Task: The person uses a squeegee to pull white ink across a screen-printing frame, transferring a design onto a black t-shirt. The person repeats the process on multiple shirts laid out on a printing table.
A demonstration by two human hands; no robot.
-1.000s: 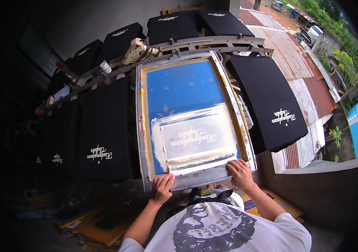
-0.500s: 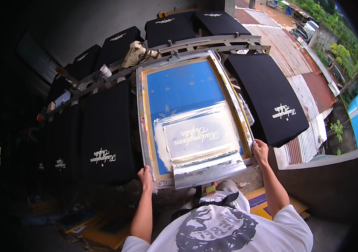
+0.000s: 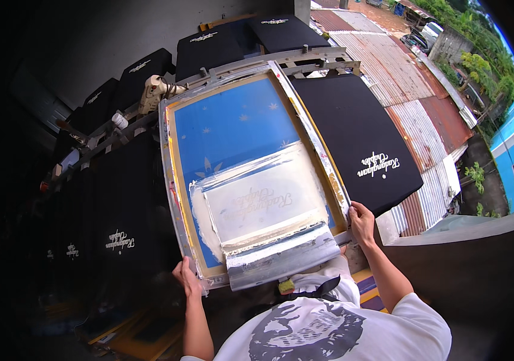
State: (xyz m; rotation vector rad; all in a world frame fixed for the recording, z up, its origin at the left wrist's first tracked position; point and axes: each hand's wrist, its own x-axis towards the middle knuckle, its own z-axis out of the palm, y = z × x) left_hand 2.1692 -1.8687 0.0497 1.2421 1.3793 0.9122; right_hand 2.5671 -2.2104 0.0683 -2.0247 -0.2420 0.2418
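white lettering (image 3: 379,165) is already borne by nearby black panels (image 3: 344,117); the screen frame (image 3: 301,125) is gripped by both hands (image 3: 189,278) (image 3: 362,222), any print beneath hidden.

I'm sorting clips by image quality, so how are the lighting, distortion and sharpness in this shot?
Head view: deep shadow at left, blurring the outlines of the black garments; head view: bright daylight on the corrugated roofs at right; head view: fisheye bending the pale ledge; head view: left hand and right hand fairly clear on the screen frame.
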